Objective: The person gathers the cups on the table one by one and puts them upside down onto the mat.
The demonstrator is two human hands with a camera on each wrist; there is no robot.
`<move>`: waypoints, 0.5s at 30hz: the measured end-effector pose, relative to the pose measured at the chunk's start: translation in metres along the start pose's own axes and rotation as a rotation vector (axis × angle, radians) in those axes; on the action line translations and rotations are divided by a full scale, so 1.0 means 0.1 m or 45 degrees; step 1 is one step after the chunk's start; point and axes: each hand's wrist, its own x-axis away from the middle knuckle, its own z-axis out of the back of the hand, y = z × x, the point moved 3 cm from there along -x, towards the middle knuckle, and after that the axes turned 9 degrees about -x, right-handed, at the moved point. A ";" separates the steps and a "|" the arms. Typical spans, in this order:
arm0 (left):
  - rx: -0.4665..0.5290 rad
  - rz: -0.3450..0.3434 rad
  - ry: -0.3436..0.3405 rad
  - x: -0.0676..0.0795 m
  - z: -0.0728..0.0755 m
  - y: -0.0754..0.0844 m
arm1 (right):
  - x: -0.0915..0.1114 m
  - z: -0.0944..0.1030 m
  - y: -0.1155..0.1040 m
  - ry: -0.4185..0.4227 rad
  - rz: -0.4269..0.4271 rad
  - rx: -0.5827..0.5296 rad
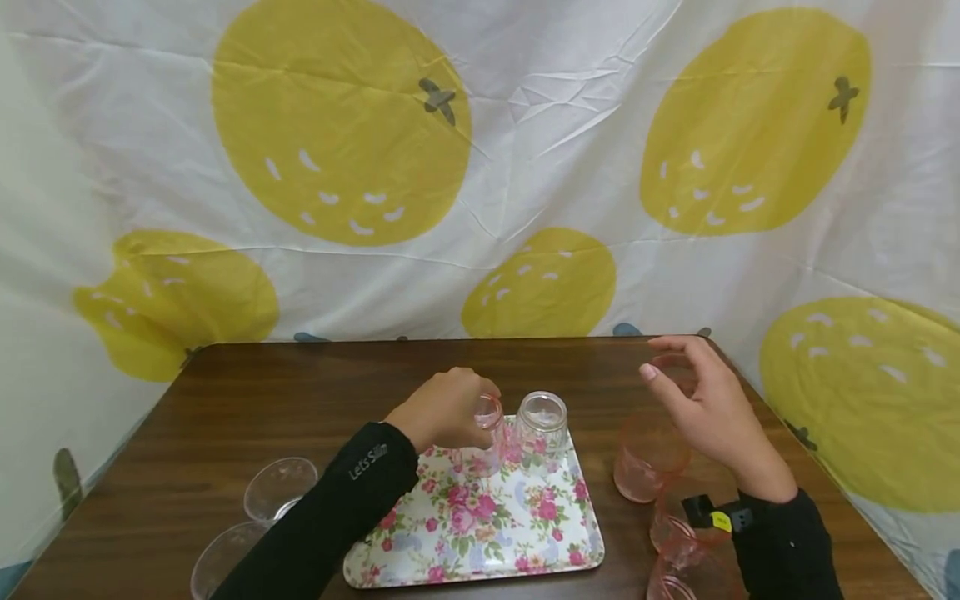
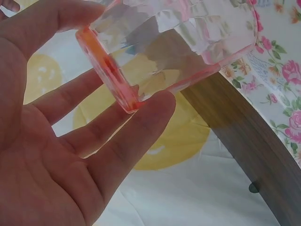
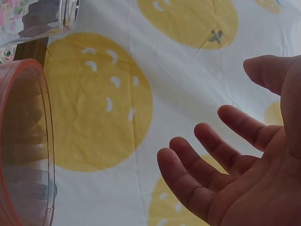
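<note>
My left hand [image 1: 444, 410] holds a pink-tinted, faceted clear tumbler [image 1: 489, 437] upside down over the floral tray [image 1: 480, 569]. In the left wrist view, thumb and fingers pinch the tumbler [image 2: 188, 52] around its pink base edge. Beside it on the tray, a colourless glass [image 1: 542, 421] also stands bottom up. Over the table's right side, my right hand [image 1: 708, 408] hangs with fingers spread and nothing in them. Nearest to it are pink-rimmed clear cups [image 1: 637, 482]; one such cup [image 3: 26, 141] shows in the right wrist view, apart from the fingers.
Two clear cups [image 1: 281, 492] stand at the left of the tray, partly behind my left sleeve [image 1: 330, 508]. Several pink cups line the right side, partly overlapping in view. A lemon-print cloth [image 1: 540, 167] hangs behind the brown table [image 1: 322, 383].
</note>
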 end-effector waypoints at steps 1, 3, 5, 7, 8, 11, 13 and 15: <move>-0.006 -0.001 -0.001 0.00 -0.01 0.00 | 0.00 0.00 0.00 -0.002 -0.002 -0.002; -0.020 -0.018 -0.001 0.00 -0.03 0.00 | 0.01 0.00 0.01 -0.008 -0.012 -0.005; -0.033 -0.032 -0.004 -0.01 -0.04 0.01 | 0.01 0.00 0.01 -0.013 -0.022 -0.014; -0.032 -0.039 -0.008 -0.01 -0.05 0.01 | 0.01 0.00 0.01 -0.017 -0.031 -0.013; -0.033 -0.042 -0.009 -0.01 -0.06 0.01 | 0.01 0.00 0.01 -0.020 -0.035 -0.008; -0.018 -0.028 -0.022 0.00 -0.06 0.01 | 0.01 -0.01 0.02 -0.031 -0.037 0.016; -0.012 -0.020 -0.028 0.00 -0.06 0.02 | 0.01 -0.01 0.03 -0.044 -0.039 0.031; -0.021 -0.016 -0.030 0.00 -0.06 0.02 | 0.01 0.00 0.04 -0.058 -0.037 0.046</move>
